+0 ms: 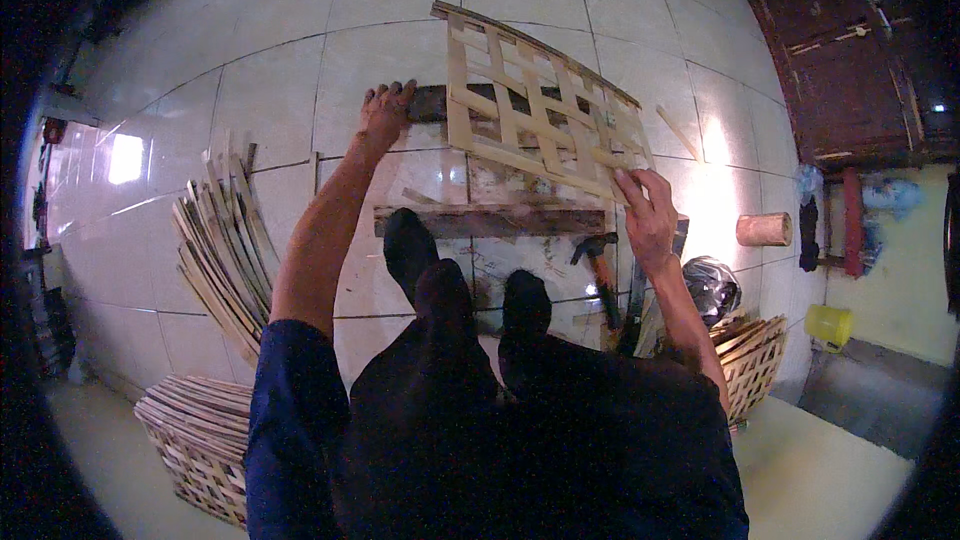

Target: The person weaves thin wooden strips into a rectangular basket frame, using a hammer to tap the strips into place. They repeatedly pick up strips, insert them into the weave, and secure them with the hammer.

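Note:
A woven panel of flat pale strips (pixel 545 121), probably split bamboo, stands tilted over the floor, with a darker rail along its far edge. My right hand (pixel 650 215) pinches its near right corner. Behind the lattice lies a dark wooden board (pixel 430 104), partly hidden by the strips. The fingers of my left hand (pixel 386 112) curl over the left end of that board. Closer to my feet, a second wooden plank (pixel 500 222) lies crosswise on the tiles. A hammer (pixel 597 270) with an orange and black handle rests by its right end.
Loose strips (pixel 225 240) fan out on the left, above a stack of finished lattice panels (pixel 195 430). On the right are another lattice bundle (pixel 755 365), a shiny dark bag (pixel 712 290), a short wooden cylinder (pixel 764 230) and a yellow bucket (pixel 829 327).

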A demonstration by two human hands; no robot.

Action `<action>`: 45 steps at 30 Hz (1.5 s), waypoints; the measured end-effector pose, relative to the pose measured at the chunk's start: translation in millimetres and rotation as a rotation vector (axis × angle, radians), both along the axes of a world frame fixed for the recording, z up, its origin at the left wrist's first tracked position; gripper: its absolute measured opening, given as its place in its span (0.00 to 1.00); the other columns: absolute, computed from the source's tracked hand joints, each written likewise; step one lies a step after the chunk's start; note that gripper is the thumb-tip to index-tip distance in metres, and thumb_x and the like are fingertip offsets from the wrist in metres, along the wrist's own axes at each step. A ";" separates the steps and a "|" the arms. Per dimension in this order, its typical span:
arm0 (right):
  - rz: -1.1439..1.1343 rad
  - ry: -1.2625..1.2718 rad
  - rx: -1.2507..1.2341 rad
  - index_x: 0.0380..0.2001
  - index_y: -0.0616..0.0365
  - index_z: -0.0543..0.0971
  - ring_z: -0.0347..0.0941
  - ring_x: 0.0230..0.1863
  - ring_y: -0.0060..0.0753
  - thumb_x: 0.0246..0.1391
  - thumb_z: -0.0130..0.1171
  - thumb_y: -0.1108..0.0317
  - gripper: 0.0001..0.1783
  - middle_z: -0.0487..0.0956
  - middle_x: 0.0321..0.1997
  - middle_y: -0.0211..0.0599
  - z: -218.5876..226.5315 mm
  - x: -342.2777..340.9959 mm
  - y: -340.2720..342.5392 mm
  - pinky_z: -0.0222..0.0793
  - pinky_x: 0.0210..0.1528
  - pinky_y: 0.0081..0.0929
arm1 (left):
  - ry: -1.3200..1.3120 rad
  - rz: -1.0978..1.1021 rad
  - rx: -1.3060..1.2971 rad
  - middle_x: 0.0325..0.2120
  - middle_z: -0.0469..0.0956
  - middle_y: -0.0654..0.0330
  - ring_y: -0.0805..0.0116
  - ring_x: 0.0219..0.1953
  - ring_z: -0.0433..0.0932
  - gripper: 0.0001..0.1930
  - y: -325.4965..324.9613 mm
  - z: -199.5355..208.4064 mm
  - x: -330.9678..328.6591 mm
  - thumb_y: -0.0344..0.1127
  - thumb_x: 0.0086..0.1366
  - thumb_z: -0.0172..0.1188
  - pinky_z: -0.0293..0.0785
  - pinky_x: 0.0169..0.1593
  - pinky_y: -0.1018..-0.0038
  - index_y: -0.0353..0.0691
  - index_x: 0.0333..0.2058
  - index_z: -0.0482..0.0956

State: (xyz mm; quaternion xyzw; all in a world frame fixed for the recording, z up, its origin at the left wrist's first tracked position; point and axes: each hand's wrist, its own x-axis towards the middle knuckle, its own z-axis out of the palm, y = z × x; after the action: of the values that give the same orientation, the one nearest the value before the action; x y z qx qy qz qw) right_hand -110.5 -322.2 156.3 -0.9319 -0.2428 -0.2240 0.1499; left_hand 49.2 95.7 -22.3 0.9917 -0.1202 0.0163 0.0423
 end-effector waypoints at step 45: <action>-0.448 0.342 0.267 0.56 0.64 0.68 0.67 0.51 0.55 0.62 0.48 0.67 0.21 0.69 0.49 0.56 -155.2 -40.8 22.9 0.65 0.52 0.43 | -0.004 0.490 -0.970 0.36 0.78 0.43 0.51 0.39 0.78 0.17 -8.9 33.6 -161.3 0.36 0.62 0.58 0.73 0.42 0.63 0.34 0.47 0.73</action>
State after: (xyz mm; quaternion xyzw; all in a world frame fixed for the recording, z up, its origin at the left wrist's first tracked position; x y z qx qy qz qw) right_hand -151.3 -299.3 1.0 -0.9584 0.0291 -0.1216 0.2565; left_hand -112.1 86.8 11.3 0.8574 0.1355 0.0810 0.4899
